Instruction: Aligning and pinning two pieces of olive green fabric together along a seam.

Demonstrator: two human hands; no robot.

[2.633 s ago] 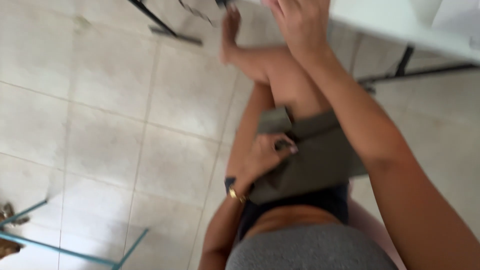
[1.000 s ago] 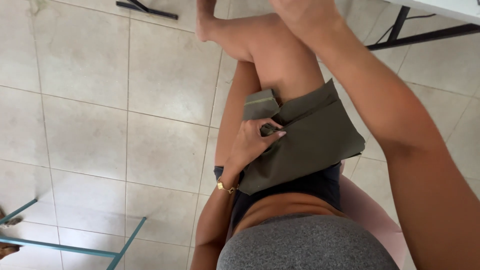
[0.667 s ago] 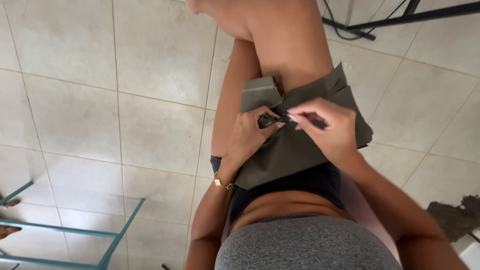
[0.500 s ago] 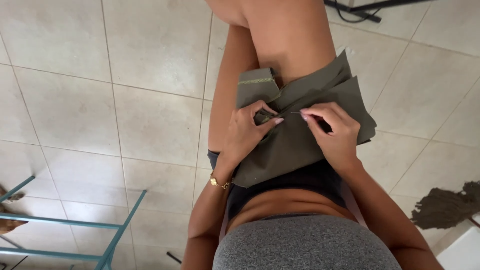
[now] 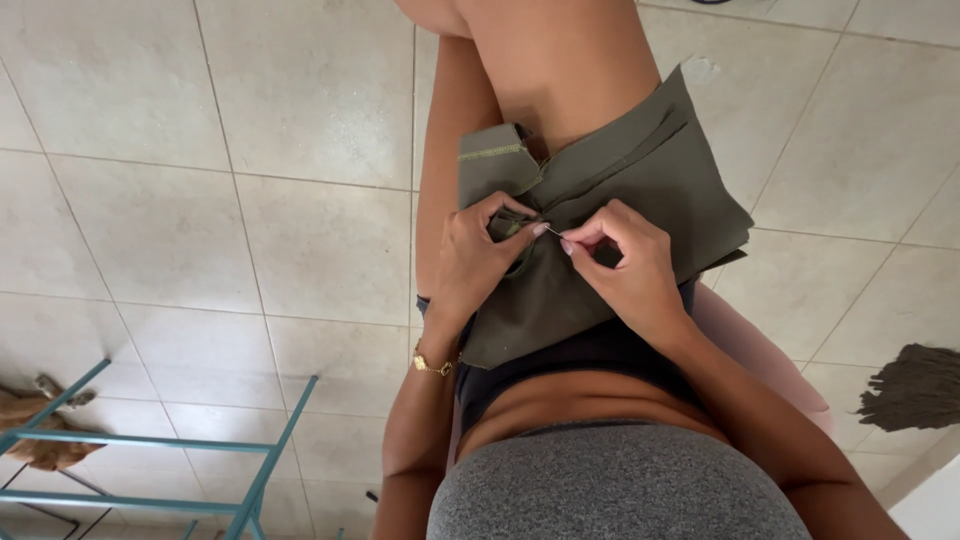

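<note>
An olive-green piece of cloth (image 5: 640,190) lies across my lap, folded in layers with a stitched hem at its upper left. My left hand (image 5: 478,262), a gold bracelet on its wrist, pinches a fold of the cloth near the middle. My right hand (image 5: 622,262) meets it from the right, thumb and forefinger pinched on a thin needle (image 5: 553,232) at the fold. Both hands' fingertips almost touch over the fabric.
I sit above a beige tiled floor (image 5: 200,200). A teal metal frame (image 5: 170,450) stands at the lower left, with a small tan animal (image 5: 40,425) behind it. A dark mop head (image 5: 915,385) lies on the floor at the right edge.
My right hand came down from the table top to the cloth and now pinches at the fold beside my left hand. The view tilted down toward my lap.
</note>
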